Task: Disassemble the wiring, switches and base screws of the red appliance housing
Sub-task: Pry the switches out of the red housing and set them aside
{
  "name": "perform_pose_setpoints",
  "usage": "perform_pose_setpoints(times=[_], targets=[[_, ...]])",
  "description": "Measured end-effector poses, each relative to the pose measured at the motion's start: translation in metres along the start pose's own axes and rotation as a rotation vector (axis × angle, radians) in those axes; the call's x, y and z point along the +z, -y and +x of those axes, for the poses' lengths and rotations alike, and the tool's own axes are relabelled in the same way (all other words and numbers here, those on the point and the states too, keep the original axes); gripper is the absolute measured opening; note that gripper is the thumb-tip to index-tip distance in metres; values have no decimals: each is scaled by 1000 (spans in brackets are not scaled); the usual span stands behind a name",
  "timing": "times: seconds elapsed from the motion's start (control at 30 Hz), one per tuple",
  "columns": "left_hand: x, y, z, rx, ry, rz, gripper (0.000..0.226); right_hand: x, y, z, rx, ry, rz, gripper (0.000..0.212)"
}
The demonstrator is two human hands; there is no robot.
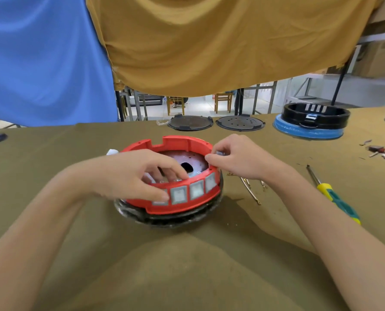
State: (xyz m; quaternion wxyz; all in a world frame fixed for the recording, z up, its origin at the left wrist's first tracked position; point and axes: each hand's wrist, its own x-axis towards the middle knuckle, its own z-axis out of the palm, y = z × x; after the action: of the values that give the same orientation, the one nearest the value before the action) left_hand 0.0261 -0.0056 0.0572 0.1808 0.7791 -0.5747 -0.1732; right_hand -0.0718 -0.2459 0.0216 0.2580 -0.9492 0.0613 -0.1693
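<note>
Your left grip (140,173) pinches the glossy red round housing (182,205) front wall; your right grip (234,157) holds a small grey switch (220,153) at its rim.

A workshop: cloth-covered bench (187,265), screwdriver (335,196), loose metal parts (252,189), dismantled appliance bases (310,122).
</note>
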Motion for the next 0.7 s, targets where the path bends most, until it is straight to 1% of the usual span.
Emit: perform_pose_setpoints(times=[0.07,0.17,0.2,0.23,0.33,0.4,0.5,0.6,0.63,0.7], targets=[[-5,6,-4,-31,-10,-12,38,0,1,-1,-77,-35,2,46],[4,5,4,-22,-143,-21,24,4,5,-1,-155,-80,-31,49],[12,1,9,-3,-192,-9,23,6,6,-2,-168,-86,-28,50],[19,-2,14,23,-234,29,25,8,7,-2,-178,-91,-19,50],[41,-6,29,83,-366,266,34,12,9,-2,-185,-96,-9,51],[48,-3,34,108,-433,317,36,12,10,-2,-165,-105,6,52],[48,4,33,208,-471,324,31,17,13,-3,-117,-191,0,54],[42,12,29,257,-473,313,31,30,22,-8,-110,-305,-173,54],[42,14,29,259,-476,330,34,34,23,-11,-124,-334,-197,53],[43,16,30,248,-490,402,49,37,23,-14,-143,-377,-155,52]])
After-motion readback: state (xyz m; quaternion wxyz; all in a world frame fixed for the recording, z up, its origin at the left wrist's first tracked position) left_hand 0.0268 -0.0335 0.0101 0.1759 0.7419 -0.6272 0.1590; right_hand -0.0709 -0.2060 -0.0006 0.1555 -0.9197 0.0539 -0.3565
